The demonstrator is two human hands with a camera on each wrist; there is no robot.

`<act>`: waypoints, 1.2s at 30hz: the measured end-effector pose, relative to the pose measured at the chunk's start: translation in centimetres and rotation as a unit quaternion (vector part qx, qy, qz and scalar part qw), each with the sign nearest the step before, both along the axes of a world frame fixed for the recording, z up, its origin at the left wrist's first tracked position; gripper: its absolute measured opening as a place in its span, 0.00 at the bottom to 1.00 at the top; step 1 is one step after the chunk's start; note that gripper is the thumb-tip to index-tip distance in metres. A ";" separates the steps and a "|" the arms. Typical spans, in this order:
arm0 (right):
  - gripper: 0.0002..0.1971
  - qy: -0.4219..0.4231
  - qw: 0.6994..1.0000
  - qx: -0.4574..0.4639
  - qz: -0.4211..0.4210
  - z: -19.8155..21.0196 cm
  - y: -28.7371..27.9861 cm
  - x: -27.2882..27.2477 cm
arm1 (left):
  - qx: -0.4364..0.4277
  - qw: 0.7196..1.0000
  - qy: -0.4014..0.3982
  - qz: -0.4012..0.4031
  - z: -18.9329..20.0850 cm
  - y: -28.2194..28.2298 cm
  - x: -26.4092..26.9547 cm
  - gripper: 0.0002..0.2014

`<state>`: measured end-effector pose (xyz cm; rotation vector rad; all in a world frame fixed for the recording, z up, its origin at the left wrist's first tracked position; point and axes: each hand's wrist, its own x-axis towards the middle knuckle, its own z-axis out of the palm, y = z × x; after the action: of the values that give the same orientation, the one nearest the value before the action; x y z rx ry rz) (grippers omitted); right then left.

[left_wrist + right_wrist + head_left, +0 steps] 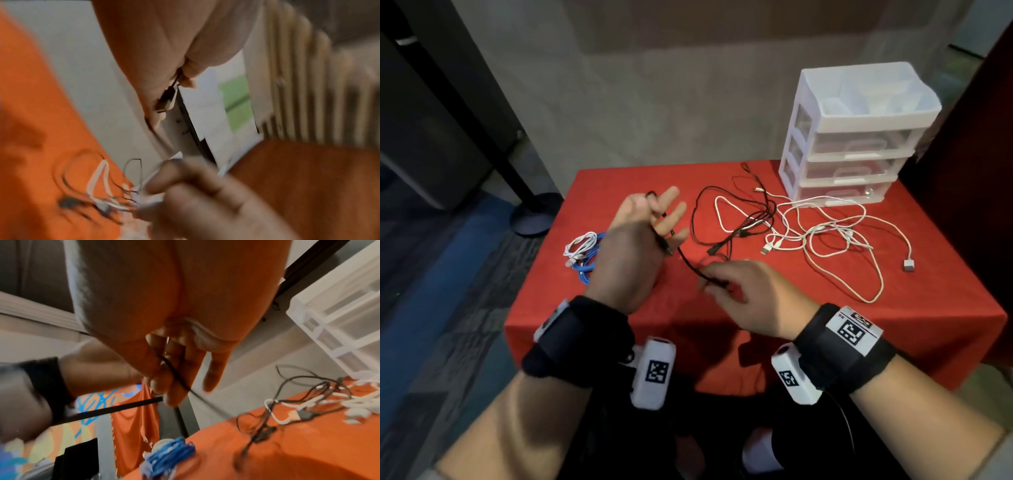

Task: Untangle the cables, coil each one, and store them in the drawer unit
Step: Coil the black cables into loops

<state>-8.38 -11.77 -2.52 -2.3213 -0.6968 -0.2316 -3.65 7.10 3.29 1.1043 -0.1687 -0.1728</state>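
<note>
A thin black cable stretches between my two hands above the red-covered table. My left hand is raised with fingers spread, the cable looped over them and pinched under the thumb. My right hand pinches the same cable lower down; the strand runs through its curled fingers. The rest of the black cable lies tangled with a long white cable mid-table. The white drawer unit stands at the back right, drawers closed.
A coiled white cable and a coiled blue cable lie together at the table's left edge, the blue coil also in the right wrist view. A black post base stands on the floor to the left.
</note>
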 end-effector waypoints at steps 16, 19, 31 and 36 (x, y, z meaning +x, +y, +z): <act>0.05 0.175 0.952 0.251 -0.029 3.8 -2.0 1.2 | 0.276 0.937 -0.028 -0.212 -1.0 0.8 -1.7 0.17; 0.02 0.180 0.954 0.236 -0.034 3.6 -2.2 1.3 | 0.232 0.942 0.026 -0.242 -1.5 1.3 -2.0 0.17; 0.04 0.207 0.923 0.324 0.012 3.9 -1.7 1.4 | 0.060 0.956 0.103 -0.267 -2.6 1.0 -2.9 0.19; 0.03 0.206 0.923 0.325 -0.005 3.6 -1.0 1.5 | 0.078 0.966 0.079 -0.234 -3.2 0.5 -3.0 0.16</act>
<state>-6.85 -12.79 1.11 -1.6558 -0.3225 0.0284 -6.65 7.58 0.08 1.1879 -0.2743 -0.7058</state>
